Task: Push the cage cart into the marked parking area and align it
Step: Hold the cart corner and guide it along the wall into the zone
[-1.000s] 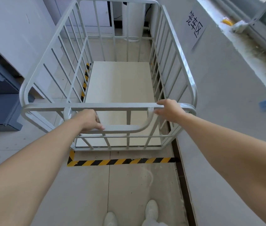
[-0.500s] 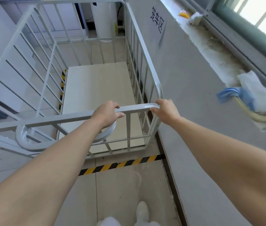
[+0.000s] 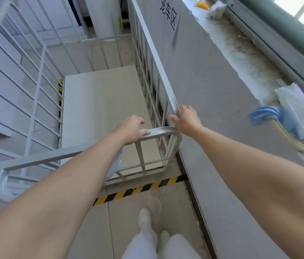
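A white metal cage cart [image 3: 155,62] with barred sides and a pale floor panel stands in front of me, its right side close along the grey wall. Black-and-yellow striped tape [image 3: 138,189] marks the floor just behind the cart's near end, and another strip [image 3: 60,101] shows through the left bars. My left hand [image 3: 130,129] grips the near top rail close to the right corner. My right hand [image 3: 185,118] holds the rounded near right corner of the top rail, next to the wall.
The grey wall [image 3: 212,109] on the right carries a paper sign [image 3: 170,15] with characters. A window ledge above holds a blue cloth [image 3: 270,116], a white rag [image 3: 296,107] and a yellowish hose [image 3: 293,143]. My white shoes [image 3: 145,219] stand behind the tape.
My left hand slid right along the near rail toward the corner. My right hand shifted onto the corner beside the wall. My view swung to the right and closer to the wall.
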Motion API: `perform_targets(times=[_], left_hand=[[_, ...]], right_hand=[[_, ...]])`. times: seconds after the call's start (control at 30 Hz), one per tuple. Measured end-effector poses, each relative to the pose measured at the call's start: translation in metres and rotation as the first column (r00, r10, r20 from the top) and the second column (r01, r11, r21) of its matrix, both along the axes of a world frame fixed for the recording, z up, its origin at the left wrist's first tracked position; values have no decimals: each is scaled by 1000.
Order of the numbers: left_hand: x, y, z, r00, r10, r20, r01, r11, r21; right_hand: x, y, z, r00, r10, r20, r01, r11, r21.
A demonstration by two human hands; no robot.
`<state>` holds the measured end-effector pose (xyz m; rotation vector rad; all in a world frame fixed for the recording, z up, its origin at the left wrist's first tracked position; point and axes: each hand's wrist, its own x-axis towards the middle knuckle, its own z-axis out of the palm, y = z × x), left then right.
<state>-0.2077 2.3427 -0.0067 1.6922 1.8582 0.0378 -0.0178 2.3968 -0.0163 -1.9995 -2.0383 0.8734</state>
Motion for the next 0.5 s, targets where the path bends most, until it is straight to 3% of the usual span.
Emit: perform_targets(times=[0.23, 0.5], left_hand=[[10, 28, -1, 993, -87, 81, 103, 970, -220], [14, 54, -2, 994, -102, 25, 104, 929, -356]], right_hand=[[2, 35, -6, 992, -36, -124, 16, 987, -161], [0, 79, -15, 997, 7, -75, -24, 974, -223]])
